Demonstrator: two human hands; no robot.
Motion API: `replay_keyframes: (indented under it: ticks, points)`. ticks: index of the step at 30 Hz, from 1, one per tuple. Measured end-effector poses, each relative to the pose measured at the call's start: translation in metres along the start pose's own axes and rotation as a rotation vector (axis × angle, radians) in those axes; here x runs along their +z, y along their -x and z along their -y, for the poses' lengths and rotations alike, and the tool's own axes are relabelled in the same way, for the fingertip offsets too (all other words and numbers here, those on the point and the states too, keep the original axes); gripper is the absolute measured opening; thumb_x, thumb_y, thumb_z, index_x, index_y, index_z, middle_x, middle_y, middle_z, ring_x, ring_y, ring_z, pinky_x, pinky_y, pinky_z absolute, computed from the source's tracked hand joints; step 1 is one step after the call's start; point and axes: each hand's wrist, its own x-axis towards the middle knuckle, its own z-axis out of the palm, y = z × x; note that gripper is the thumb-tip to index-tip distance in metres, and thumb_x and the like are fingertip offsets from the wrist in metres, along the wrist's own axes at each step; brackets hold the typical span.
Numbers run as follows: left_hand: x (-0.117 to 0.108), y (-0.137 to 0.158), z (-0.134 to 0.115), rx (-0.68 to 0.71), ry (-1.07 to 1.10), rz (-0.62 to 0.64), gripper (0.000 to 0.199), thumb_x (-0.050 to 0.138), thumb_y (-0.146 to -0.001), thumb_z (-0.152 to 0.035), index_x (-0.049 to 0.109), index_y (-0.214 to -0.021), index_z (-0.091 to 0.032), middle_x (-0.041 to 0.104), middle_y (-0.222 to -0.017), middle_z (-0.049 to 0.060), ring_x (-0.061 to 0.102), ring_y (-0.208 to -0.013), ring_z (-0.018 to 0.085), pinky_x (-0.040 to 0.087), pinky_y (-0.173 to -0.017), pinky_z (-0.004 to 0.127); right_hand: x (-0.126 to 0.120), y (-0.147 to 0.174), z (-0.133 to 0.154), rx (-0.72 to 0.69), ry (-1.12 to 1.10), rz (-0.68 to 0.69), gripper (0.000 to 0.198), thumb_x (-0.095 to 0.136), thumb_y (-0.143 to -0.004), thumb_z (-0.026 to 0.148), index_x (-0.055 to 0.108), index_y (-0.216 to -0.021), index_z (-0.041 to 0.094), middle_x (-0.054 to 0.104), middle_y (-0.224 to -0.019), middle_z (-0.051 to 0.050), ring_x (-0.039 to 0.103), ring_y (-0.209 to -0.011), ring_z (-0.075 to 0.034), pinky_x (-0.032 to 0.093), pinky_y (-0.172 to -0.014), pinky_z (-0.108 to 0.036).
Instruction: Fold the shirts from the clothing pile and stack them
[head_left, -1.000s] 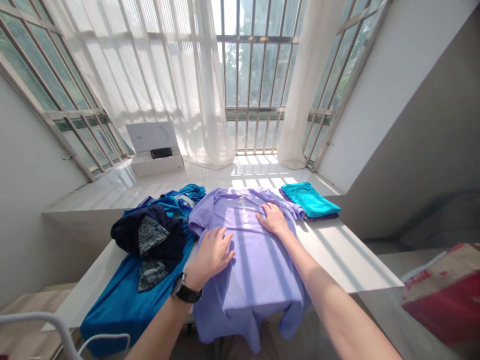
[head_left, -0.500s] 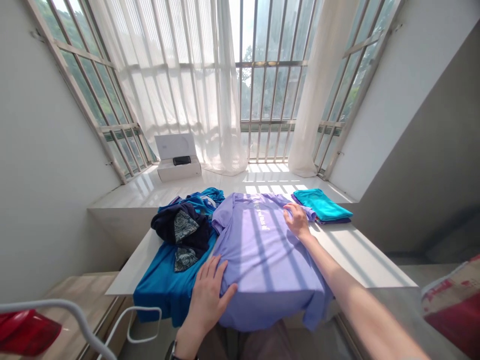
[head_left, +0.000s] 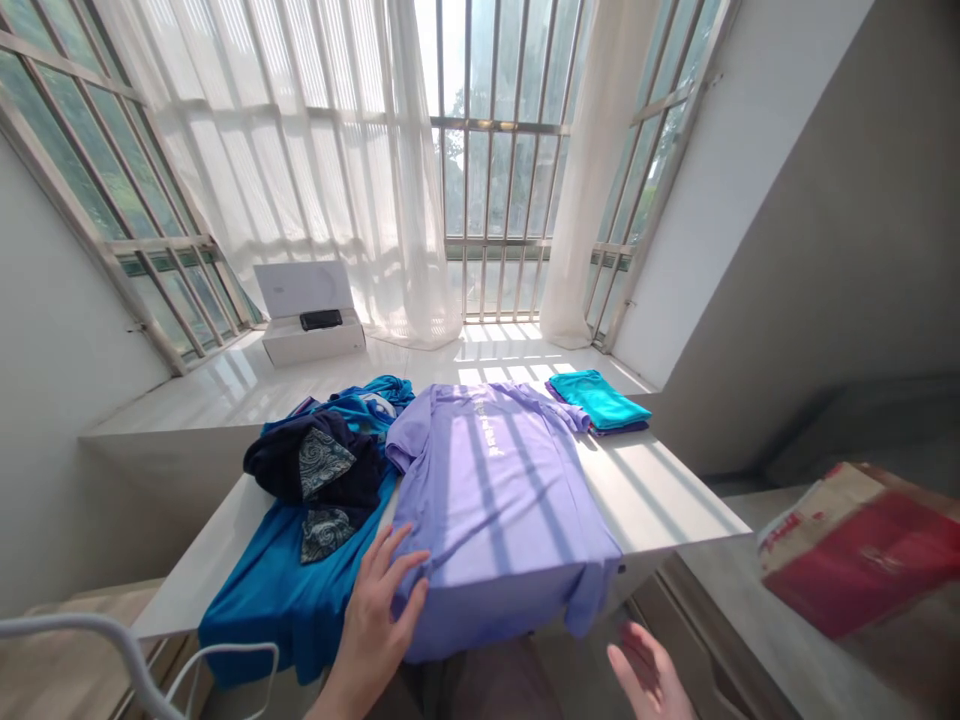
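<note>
A lilac T-shirt (head_left: 517,490) with a line of white print lies spread on the white table (head_left: 667,500), its lower part hanging over the front edge. My left hand (head_left: 386,590) is at the shirt's lower left edge, fingers apart; whether it touches the cloth I cannot tell. Off the table's front edge, right of the shirt's hanging corner, my right hand (head_left: 649,670) is apart from the cloth with its fingers loosely curved and nothing visible in them. Left of the shirt, a blue garment (head_left: 285,590) lies under a dark navy garment (head_left: 277,460) with patterned patches.
Folded clothes topped by a turquoise one (head_left: 600,398) sit at the table's back right. On the window sill stands an open white box (head_left: 315,343) with a black device (head_left: 321,319). A red and beige bag (head_left: 862,550) is at right, a white curved tube (head_left: 112,630) at lower left.
My right hand has left the shirt's upper right side and come down past the table's front edge. My left hand stays near the lower left edge. The view has turned right.
</note>
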Motion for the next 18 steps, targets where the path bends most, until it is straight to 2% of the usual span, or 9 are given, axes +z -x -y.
replay_keyframes:
  ticks: [2,4,6,9,12,14,18]
  points:
    - [-0.006,0.020,0.007,-0.128,0.180,-0.024,0.033,0.057,-0.089,-0.055,0.077,-0.101,-0.031,0.064,-0.141,0.006,0.056,-0.135,0.034,0.050,-0.111,0.048,0.019,-0.007,0.007,-0.041,0.064,-0.001,0.073,0.071,-0.059,0.076,0.060,-0.112,0.027,0.072,-0.123,-0.013,0.064,-0.123,-0.041,0.057,-0.099,-0.052]
    - [-0.008,0.043,0.020,-0.264,0.322,-0.011,0.039,0.061,-0.085,-0.062,0.076,-0.099,-0.029,0.071,-0.128,0.008,0.066,-0.122,0.033,0.058,-0.101,0.043,0.033,-0.018,0.017,-0.076,0.115,0.020,0.075,0.073,-0.058,0.073,0.059,-0.115,0.026,0.069,-0.128,-0.014,0.060,-0.129,-0.042,0.052,-0.106,-0.053]
    - [-0.004,0.064,0.038,-0.385,0.394,0.044,0.047,0.066,-0.079,-0.065,0.074,-0.103,-0.026,0.075,-0.117,0.010,0.072,-0.109,0.032,0.061,-0.094,0.041,0.041,-0.030,0.026,-0.084,0.117,0.056,0.071,0.075,-0.054,0.068,0.060,-0.109,0.025,0.073,-0.120,-0.012,0.063,-0.123,-0.041,0.053,-0.104,-0.050]
    - [0.011,0.081,0.061,-0.505,0.369,0.060,0.062,0.072,-0.069,-0.065,0.069,-0.115,-0.023,0.072,-0.126,0.013,0.070,-0.115,0.035,0.062,-0.093,0.043,0.044,-0.040,0.036,-0.043,0.046,0.134,0.056,0.075,-0.052,0.061,0.061,-0.093,0.025,0.077,-0.095,-0.009,0.072,-0.102,-0.039,0.059,-0.090,-0.046]
    - [0.029,0.083,0.068,-0.505,0.326,0.050,0.064,0.069,-0.071,-0.063,0.065,-0.120,-0.022,0.070,-0.132,0.014,0.064,-0.125,0.035,0.058,-0.101,0.044,0.039,-0.042,0.043,0.016,-0.028,0.219,0.047,0.072,-0.055,0.057,0.062,-0.089,0.025,0.077,-0.080,-0.006,0.075,-0.089,-0.035,0.061,-0.080,-0.042]
    - [0.037,0.080,0.065,-0.462,0.297,0.052,0.060,0.066,-0.075,-0.062,0.066,-0.118,-0.021,0.071,-0.128,0.014,0.065,-0.124,0.034,0.057,-0.103,0.044,0.031,-0.039,0.049,0.039,-0.024,0.230,0.044,0.068,-0.061,0.059,0.065,-0.089,0.026,0.077,-0.080,-0.004,0.075,-0.089,-0.034,0.062,-0.076,-0.040]
    - [0.037,0.075,0.057,-0.362,0.196,0.041,0.053,0.063,-0.078,-0.060,0.070,-0.112,-0.021,0.074,-0.116,0.015,0.068,-0.116,0.035,0.056,-0.102,0.047,0.019,-0.024,0.062,0.086,-0.010,0.149,0.048,0.063,-0.071,0.066,0.069,-0.099,0.028,0.079,-0.105,-0.006,0.073,-0.106,-0.032,0.061,-0.081,-0.038]
